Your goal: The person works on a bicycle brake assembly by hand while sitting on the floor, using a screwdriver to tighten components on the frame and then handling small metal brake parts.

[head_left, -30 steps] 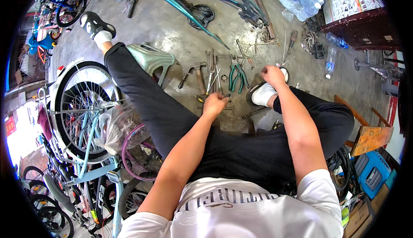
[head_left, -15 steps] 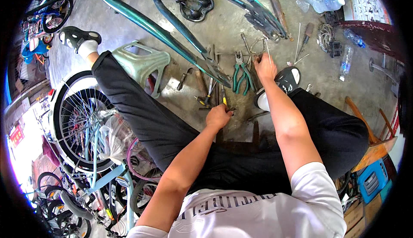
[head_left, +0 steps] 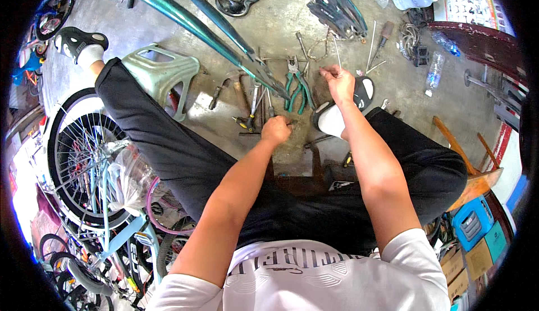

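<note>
Seated person reaching to tools scattered within arm's reach on concrete: left hand [head_left: 276, 129] fisted beside a yellow-handled tool [head_left: 247, 123]; right hand [head_left: 339, 79] pinches something small right of green pliers [head_left: 296, 86].

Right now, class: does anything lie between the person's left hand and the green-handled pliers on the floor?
Yes. The left hand sits low near the tools, and the pliers lie up and to its right. The tip of the teal bicycle frame tube reaches down beside them, partly across that path. The right hand is on the pliers' far side.
</note>
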A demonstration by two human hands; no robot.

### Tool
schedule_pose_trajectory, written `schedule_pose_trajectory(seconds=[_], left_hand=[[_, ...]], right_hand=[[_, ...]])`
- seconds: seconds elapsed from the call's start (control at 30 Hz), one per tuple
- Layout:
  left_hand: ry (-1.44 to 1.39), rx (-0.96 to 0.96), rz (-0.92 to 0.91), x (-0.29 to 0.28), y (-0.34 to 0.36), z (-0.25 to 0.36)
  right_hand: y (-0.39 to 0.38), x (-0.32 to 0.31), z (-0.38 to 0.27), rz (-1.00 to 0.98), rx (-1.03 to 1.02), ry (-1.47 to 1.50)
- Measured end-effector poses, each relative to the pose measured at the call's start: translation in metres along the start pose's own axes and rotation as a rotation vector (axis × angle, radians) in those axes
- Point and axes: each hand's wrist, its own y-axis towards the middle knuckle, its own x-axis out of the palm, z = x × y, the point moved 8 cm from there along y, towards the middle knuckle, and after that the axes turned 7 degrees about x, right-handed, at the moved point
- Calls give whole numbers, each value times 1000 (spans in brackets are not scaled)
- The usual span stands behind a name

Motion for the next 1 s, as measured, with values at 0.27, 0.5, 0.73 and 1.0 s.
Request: schedule_pose_trajectory(seconds=[0.27,0.5,0.73,1.0], left_hand=[[-832,120,394,-78,-19,38],[-961,476,428,-142,-92,123],[-993,607,496,-143,-149,133],[-986,731,672,-151,-212,120]], right_hand=[[-65,-16,-80,-328,6,310],[-147,-50,-141,-306,-199,238],[-217,-73,-168,-306,-206,484],[-255,-79,-189,-177,-398,394]])
